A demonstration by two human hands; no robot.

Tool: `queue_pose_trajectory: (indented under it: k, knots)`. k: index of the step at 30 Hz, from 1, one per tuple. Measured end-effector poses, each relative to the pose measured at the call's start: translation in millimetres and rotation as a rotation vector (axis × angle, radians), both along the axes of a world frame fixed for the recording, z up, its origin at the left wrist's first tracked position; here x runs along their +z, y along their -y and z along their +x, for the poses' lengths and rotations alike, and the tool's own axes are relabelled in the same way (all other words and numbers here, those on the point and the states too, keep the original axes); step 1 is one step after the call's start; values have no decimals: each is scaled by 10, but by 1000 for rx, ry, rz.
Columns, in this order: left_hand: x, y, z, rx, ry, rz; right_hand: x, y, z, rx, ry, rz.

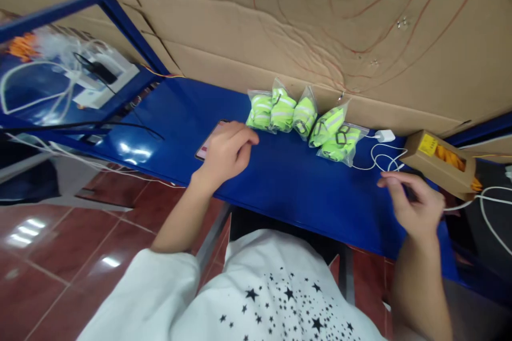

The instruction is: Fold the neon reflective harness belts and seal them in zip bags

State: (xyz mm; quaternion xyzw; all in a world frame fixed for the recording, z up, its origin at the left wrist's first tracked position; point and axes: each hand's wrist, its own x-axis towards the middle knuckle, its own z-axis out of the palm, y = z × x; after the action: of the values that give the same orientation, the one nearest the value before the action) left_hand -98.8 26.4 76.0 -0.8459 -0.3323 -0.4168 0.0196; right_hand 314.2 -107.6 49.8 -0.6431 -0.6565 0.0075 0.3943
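My left hand (230,152) hovers over or rests beside a phone (202,152) lying on the blue tabletop (280,186). Its fingers are curled in toward the thumb, and I see nothing between them. On the right, my right hand (418,205) is held near the table's front part, thumb and index finger pinched together with nothing visible at the tips. A dark thing shows partly behind that hand; its kind is unclear. Between the hands, farther back, several clear bags of folded neon-yellow reflective vests (283,112) stand in a row, touching neither hand.
A cardboard box (444,162) with orange contents sits at the right. Near it lie a white charger (384,136) and its looped cable (384,159). Cardboard sheets (224,26) wall the back. At left, a power strip (106,85) and tangled cables lie beyond a blue frame post (124,16).
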Motion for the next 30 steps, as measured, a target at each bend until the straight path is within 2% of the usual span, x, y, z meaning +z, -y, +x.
queue_pose_trajectory:
  k: [2, 5, 7, 10, 13, 15, 18, 21, 24, 27, 30]
  knots:
    - [-81, -273, 155, 90, 35, -63, -87, -193, -149, 171, 4, -40]
    - [-231, -599, 404, 150, 91, -104, -280, -348, -380, 394, 81, -165]
    - [-357, -669, 577, 95, 27, -142, -423, -367, -510, 508, 138, -238]
    - [-576, -590, 791, 28, -49, -172, -617, -328, -632, 556, 166, -285]
    - [-766, -543, 856, 64, -48, -177, -741, -306, -630, 520, 145, -290]
    - [-851, -620, 801, 146, 5, -174, -770, -325, -559, 481, 125, -293]
    - [-938, -814, 656, 300, 97, -184, -750, -370, -399, 396, 94, -287]
    - [-1000, -920, 583, 375, 127, -236, -700, -367, -252, 297, 57, -273]
    - [-1011, -878, 629, 378, 117, -288, -671, -283, -166, 183, 19, -255]
    - [-939, -758, 709, 339, 77, -253, -681, -139, -163, 71, -14, -229]
    - [-843, -616, 758, 212, 8, -197, -713, 23, -218, -23, -49, -212]
